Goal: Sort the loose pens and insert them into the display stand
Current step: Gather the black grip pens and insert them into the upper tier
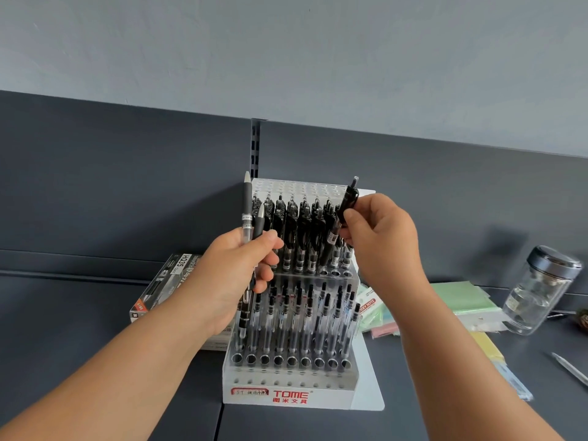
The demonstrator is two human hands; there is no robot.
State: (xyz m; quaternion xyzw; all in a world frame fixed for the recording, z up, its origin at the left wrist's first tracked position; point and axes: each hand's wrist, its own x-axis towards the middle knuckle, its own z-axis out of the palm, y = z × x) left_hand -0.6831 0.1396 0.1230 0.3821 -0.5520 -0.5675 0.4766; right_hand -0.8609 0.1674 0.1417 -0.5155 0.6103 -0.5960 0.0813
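- left hand [235, 265] gripping a couple of pens [247, 211] upright, just left of the stand [286, 394]
- right hand [381, 237] pinching a black pen [348, 202], tilted over the stand's upper right rows
- stand's on the dark surface [95, 329]

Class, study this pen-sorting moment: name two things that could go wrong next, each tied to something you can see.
1. The right hand pinches a black pen beside a tightly packed upper row of the stand; pushing it in might snag or tilt neighbours.
2. The left hand holds spare pens in one bunch; one could slip out.
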